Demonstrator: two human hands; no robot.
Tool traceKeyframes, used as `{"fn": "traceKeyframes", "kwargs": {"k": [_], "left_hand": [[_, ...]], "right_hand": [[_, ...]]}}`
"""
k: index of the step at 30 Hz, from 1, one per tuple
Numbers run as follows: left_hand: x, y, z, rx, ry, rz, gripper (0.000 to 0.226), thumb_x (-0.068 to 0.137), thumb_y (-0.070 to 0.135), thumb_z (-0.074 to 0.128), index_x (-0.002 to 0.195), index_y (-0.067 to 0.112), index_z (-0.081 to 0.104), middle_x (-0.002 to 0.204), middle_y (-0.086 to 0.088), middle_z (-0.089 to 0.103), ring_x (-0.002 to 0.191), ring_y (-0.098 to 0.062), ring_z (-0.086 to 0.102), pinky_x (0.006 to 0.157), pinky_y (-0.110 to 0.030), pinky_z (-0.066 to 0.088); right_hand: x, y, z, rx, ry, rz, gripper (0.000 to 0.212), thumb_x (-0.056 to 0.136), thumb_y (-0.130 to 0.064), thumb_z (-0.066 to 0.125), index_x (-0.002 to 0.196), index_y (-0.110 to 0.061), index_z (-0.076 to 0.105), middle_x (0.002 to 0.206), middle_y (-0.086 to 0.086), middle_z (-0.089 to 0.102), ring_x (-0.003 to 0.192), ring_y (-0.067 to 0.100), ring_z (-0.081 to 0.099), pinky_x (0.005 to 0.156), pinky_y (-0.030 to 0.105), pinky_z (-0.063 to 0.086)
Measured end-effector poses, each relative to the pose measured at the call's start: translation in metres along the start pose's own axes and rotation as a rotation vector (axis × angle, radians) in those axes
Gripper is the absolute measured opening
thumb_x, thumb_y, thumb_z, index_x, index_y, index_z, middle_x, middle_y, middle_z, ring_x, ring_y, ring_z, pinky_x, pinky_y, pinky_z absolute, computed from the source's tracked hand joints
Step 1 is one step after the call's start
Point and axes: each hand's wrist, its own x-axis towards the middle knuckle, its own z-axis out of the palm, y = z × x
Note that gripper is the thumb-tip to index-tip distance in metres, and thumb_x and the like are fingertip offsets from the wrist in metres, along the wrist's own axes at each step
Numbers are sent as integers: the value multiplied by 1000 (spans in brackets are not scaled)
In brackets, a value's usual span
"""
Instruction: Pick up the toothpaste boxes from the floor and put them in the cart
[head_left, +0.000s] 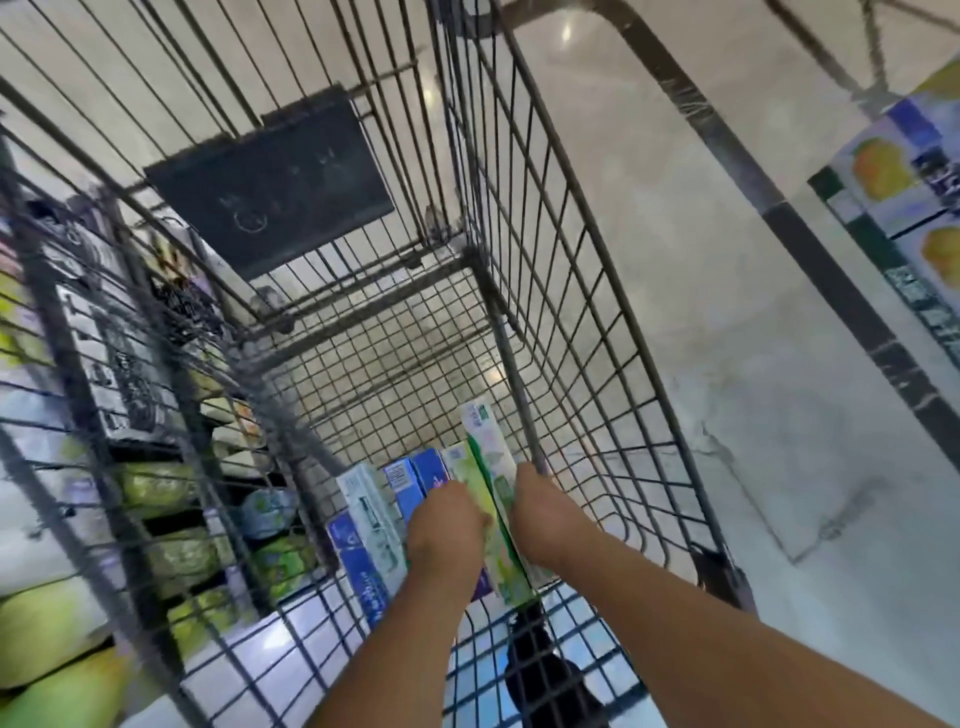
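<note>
Two hands (451, 519) (540, 514) gripping green-white toothpaste boxes (485, 462) — blue ones beside, in cart (571, 322)

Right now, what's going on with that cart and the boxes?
A person is reaching down into a wire shopping cart with both hands. The left hand and right hand hold a green toothpaste box between them, low over the cart's floor. Blue and white toothpaste boxes already lie in the basket beside it. Store shelves with packaged goods show through the cart's left side.
</note>
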Motion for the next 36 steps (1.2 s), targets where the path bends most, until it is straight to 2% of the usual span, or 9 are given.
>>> {"fn": "traceKeyframes", "kwargs": {"k": [3,8,10,14,18,20,24,27,36], "left_hand": [[-18,-13,-5,66,-16,16,20,94,28,56,104,10,60,101,-9,65,92,-28,64,66,-33,47],[-77,-54,-66,-91,-33,94,25,98,36,50,95,12,49,88,-6,53,77,-23,52,69,-34,43],[-108,-76,-107,-154,-12,90,31,96,36,52,107,7,53,103,-14,59,89,-29,58,78,-36,47],[-189,-108,-186,-234,143,86,25,96,37,53,103,13,50,116,-8,55,93,-24,57,83,-41,50],[-276,-132,-236,-211,262,123,47,96,45,51,131,14,44,129,-6,46,107,-22,50,90,-35,43],[-314,-146,-244,-219,284,134,51,96,47,50,134,13,42,132,-9,46,111,-26,49,92,-37,42],[-386,-178,-236,-215,358,141,56,97,43,51,142,12,36,142,-10,40,118,-24,47,95,-35,42],[-437,-216,-210,-245,392,118,51,97,42,52,135,10,42,128,-9,49,108,-23,51,88,-34,44],[-631,-398,-48,-466,577,-258,44,92,49,54,119,16,48,116,-3,54,105,-26,58,85,-38,48]], "right_hand": [[-16,-4,-7,-91,-35,-13,49,92,-8,49,137,-2,31,116,16,59,100,32,63,75,36,52],[-74,-23,-62,-248,-20,-197,31,90,-18,59,119,-8,53,122,13,56,107,29,61,91,41,53],[-104,-39,-88,-309,-6,-269,32,88,-15,60,118,-9,56,120,13,59,106,29,61,91,42,53],[-175,-81,-127,-401,109,-414,39,87,-18,56,124,-6,49,119,15,55,108,32,57,89,41,52],[-255,-127,-151,-466,234,-587,55,91,-21,58,142,-13,40,138,12,48,124,30,49,103,42,45],[-290,-144,-155,-486,293,-659,57,91,-25,60,143,-15,40,140,10,47,127,28,47,106,42,42],[-346,-171,-142,-569,356,-749,55,88,-29,62,138,-15,45,134,10,51,121,28,50,99,42,47],[-392,-191,-111,-666,396,-812,55,88,-35,63,136,-15,46,130,11,52,117,30,52,96,41,47],[-559,-247,75,-975,353,-1151,52,88,-34,59,133,-12,46,127,13,51,118,34,51,93,40,47]]}}
